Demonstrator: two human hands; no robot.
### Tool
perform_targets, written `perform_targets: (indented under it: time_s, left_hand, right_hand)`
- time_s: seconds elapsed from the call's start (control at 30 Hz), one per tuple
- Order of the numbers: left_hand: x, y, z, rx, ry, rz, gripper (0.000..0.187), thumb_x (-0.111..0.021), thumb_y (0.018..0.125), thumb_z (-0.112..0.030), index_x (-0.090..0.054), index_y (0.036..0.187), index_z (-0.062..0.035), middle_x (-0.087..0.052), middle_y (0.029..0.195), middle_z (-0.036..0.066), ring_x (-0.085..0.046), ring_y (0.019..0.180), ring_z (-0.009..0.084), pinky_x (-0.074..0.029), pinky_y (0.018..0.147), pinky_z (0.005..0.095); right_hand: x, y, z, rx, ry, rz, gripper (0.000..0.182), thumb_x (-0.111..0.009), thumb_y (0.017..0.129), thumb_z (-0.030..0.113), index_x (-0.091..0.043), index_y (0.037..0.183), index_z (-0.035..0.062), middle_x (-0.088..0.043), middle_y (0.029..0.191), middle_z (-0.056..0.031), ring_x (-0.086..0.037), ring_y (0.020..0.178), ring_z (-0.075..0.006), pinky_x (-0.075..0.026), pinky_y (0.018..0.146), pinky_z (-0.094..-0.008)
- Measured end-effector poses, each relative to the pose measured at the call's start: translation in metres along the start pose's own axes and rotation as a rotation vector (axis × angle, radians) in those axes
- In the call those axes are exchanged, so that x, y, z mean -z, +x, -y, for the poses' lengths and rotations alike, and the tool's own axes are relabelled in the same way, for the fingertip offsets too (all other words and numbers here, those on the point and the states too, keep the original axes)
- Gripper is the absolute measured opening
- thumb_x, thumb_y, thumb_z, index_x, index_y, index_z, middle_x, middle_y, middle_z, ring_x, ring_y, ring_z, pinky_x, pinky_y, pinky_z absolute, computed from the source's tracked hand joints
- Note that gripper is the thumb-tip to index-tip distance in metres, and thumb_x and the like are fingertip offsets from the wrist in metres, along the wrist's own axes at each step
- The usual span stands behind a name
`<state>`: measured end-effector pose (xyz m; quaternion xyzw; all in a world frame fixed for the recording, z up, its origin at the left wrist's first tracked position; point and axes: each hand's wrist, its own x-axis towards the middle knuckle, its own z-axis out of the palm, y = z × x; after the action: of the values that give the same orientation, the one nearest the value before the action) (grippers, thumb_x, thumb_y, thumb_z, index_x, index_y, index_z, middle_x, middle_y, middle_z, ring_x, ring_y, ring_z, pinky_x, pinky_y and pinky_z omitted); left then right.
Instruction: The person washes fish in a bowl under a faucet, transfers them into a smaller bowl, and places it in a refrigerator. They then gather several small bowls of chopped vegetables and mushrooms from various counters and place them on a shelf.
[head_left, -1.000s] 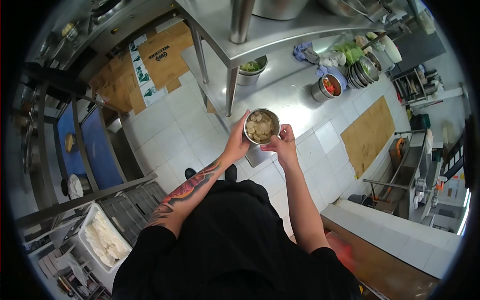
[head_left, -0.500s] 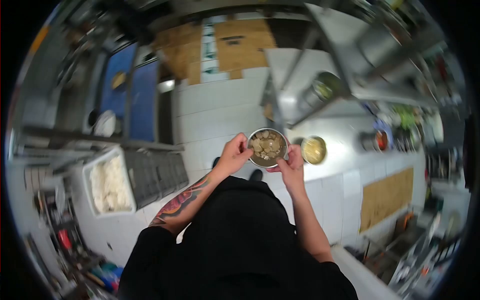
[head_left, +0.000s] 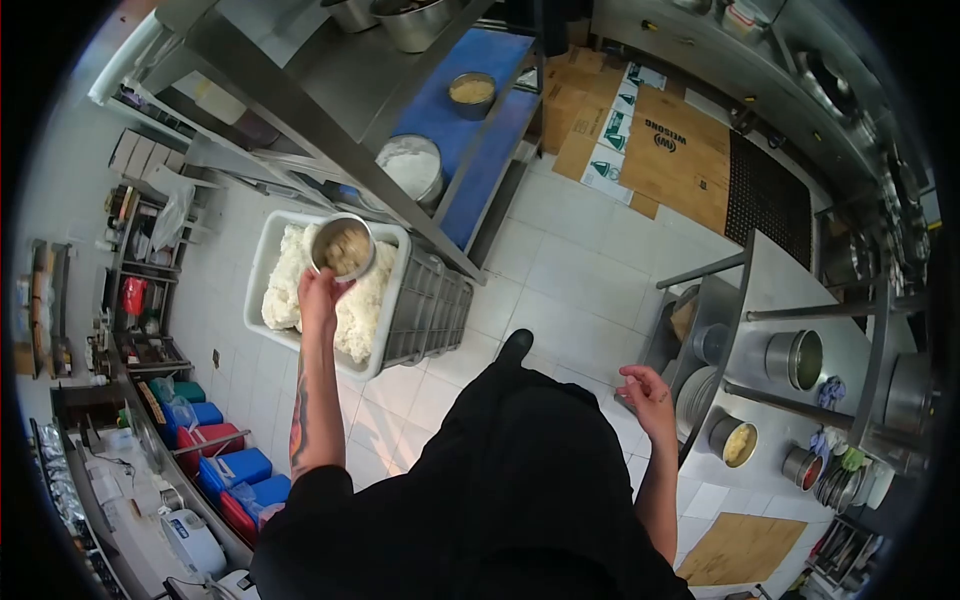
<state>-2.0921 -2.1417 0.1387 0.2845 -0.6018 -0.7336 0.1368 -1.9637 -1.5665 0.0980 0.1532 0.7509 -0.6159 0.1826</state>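
My left hand [head_left: 322, 296] grips the near rim of a round metal bowl [head_left: 318, 246] holding pale brownish chunks in liquid. The bowl is above a white plastic bin [head_left: 256, 278], which is full of a white, fluffy, shredded-looking mass [head_left: 358, 330]. What the mass is, I cannot make out. On the other side of my body, my right hand [head_left: 652, 396] hangs in the air with nothing in it, its fingers loosely bent and apart. A stack of plates [head_left: 694, 402] on the lower shelf of the steel table is closest to it.
Beside the bin stand grey crates [head_left: 428, 310] and a steel rack with blue boards [head_left: 455, 60], which carries a pot of white powder [head_left: 410, 168] and a pot of yellowish food [head_left: 472, 92]. On the right, a steel table [head_left: 760, 390] holds several metal pots. Cardboard [head_left: 675, 150] covers part of the tiled floor.
The view and body have turned left toward the bin. The bowl, held in both hands before, is now in my left hand alone over the bin. My right hand has let go.
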Motion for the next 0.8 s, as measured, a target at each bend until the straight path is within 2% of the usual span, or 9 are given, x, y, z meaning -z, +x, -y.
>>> perform_targets:
  time_s: [0.17, 0.23, 0.37, 0.47, 0.6, 0.63, 0.73, 0.77, 0.8]
  left_hand:
    - [-0.02, 0.144, 0.024, -0.16, -0.23, -0.066, 0.023, -0.06, 0.087, -0.002, -0.039, 0.081, -0.0087, -0.057, 0.073, 0.008, -0.061, 0.062, 0.0218, -0.062, 0.074, 0.0428]
    - [-0.028, 0.199, 0.04, -0.163, -0.297, -0.104, 0.015, -0.061, 0.087, -0.001, -0.047, 0.085, -0.0061, -0.061, 0.077, 0.01, -0.063, 0.064, 0.0232, -0.062, 0.072, 0.0399]
    - [-0.02, 0.292, 0.063, 0.09, -0.377, -0.031, 0.021, -0.067, 0.086, -0.003, -0.062, 0.106, 0.0001, -0.068, 0.089, 0.012, -0.068, 0.075, 0.0251, -0.059, 0.067, 0.0356]
    - [-0.016, 0.333, 0.089, 0.07, -0.359, -0.059, 0.018, -0.066, 0.089, -0.01, -0.061, 0.103, 0.0004, -0.068, 0.093, 0.012, -0.068, 0.081, 0.0249, -0.057, 0.066, 0.0381]
    - [0.036, 0.353, 0.13, 0.053, -0.307, 0.132, 0.024, -0.054, 0.096, -0.027, -0.058, 0.106, -0.0055, -0.063, 0.09, 0.01, -0.061, 0.073, 0.0242, -0.052, 0.062, 0.0376]
    - [0.047, 0.35, 0.138, 0.038, -0.196, 0.14, 0.027, -0.048, 0.099, -0.03, -0.057, 0.113, -0.0089, -0.065, 0.095, 0.011, -0.062, 0.08, 0.0242, -0.053, 0.068, 0.0388]
    - [0.049, 0.27, 0.135, -0.272, 0.105, 0.164, 0.041, -0.041, 0.104, -0.03, -0.051, 0.13, 0.0, -0.065, 0.111, 0.014, -0.064, 0.092, 0.0246, -0.053, 0.086, 0.0408]
    - [0.006, 0.2, 0.104, -0.202, -0.012, -0.116, 0.038, -0.044, 0.103, -0.03, -0.055, 0.124, -0.0011, -0.064, 0.108, 0.014, -0.063, 0.092, 0.0242, -0.054, 0.083, 0.0392]
    - [-0.002, 0.162, 0.106, -0.26, 0.028, -0.165, 0.032, -0.05, 0.101, -0.027, -0.059, 0.118, -0.0016, -0.065, 0.103, 0.013, -0.063, 0.089, 0.0219, -0.053, 0.075, 0.0343]
  right_hand:
    - [-0.039, 0.02, 0.024, 0.12, -0.313, -0.041, 0.024, -0.062, 0.095, 0.017, -0.064, 0.115, 0.0038, -0.071, 0.101, -0.0121, -0.071, 0.085, -0.0216, -0.054, 0.073, -0.0322]
    - [-0.049, 0.023, 0.036, 0.126, -0.423, -0.053, 0.024, -0.063, 0.094, 0.016, -0.064, 0.114, 0.0038, -0.071, 0.1, -0.0139, -0.071, 0.084, -0.0234, -0.054, 0.073, -0.0335]
    - [-0.055, 0.012, 0.026, 0.116, -0.375, -0.118, 0.026, -0.064, 0.093, 0.017, -0.064, 0.117, 0.0047, -0.071, 0.103, -0.0148, -0.07, 0.084, -0.0253, -0.054, 0.075, -0.0345]
    - [-0.043, -0.01, -0.007, 0.067, -0.362, -0.179, 0.027, -0.063, 0.095, 0.017, -0.064, 0.119, 0.0051, -0.071, 0.105, -0.0135, -0.07, 0.085, -0.0235, -0.054, 0.076, -0.0338]
    - [-0.019, -0.056, -0.051, -0.107, -0.353, -0.278, 0.028, -0.063, 0.095, 0.017, -0.064, 0.12, 0.0039, -0.071, 0.108, -0.0114, -0.069, 0.088, -0.022, -0.054, 0.08, -0.0325]
    - [-0.009, -0.073, -0.07, -0.129, -0.304, -0.326, 0.028, -0.063, 0.095, 0.017, -0.064, 0.12, 0.0033, -0.071, 0.11, -0.0113, -0.069, 0.092, -0.0209, -0.054, 0.081, -0.0321]
    - [0.021, -0.147, -0.102, -0.194, -0.315, -0.552, 0.023, -0.065, 0.092, 0.02, -0.069, 0.109, 0.0041, -0.074, 0.098, -0.0145, -0.072, 0.083, -0.0243, -0.056, 0.074, -0.0352]
    - [0.034, -0.174, -0.12, -0.243, -0.307, -0.628, 0.023, -0.065, 0.092, 0.02, -0.069, 0.109, 0.0041, -0.074, 0.098, -0.0145, -0.072, 0.083, -0.0243, -0.056, 0.074, -0.0352]
    - [0.049, -0.202, -0.138, -0.385, -0.308, -0.589, 0.021, -0.064, 0.091, 0.02, -0.071, 0.104, 0.0045, -0.074, 0.09, -0.0137, -0.072, 0.079, -0.0243, -0.056, 0.073, -0.035]
